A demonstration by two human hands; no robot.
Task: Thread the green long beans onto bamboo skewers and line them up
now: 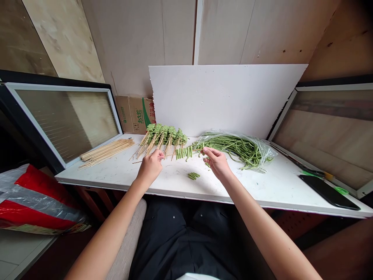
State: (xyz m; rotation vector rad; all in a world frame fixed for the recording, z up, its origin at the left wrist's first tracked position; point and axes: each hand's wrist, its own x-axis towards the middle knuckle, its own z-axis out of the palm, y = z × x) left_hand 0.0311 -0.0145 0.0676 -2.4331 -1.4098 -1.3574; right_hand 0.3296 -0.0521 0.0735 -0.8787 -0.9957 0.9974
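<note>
Between my hands a wooden skewer runs sideways above the table, with several short green bean pieces [184, 153] threaded side by side on it. My left hand [150, 166] is closed on the skewer's left part. Pinched in the fingers of my right hand [216, 161] is a green bean piece [203, 147] at the skewer's right end; whether the tip has gone through it I cannot tell. A few cut bean pieces [194, 176] lie on the table below, and others are partly hidden beside my right hand.
Filled bean skewers [166, 134] are piled behind my left hand. Bare skewers [107, 151] lie to the left. Long green beans [241, 146] rest in a clear plastic bag at the right. A black phone [328, 191] lies near the right edge, and a cardboard box [132, 114] stands behind.
</note>
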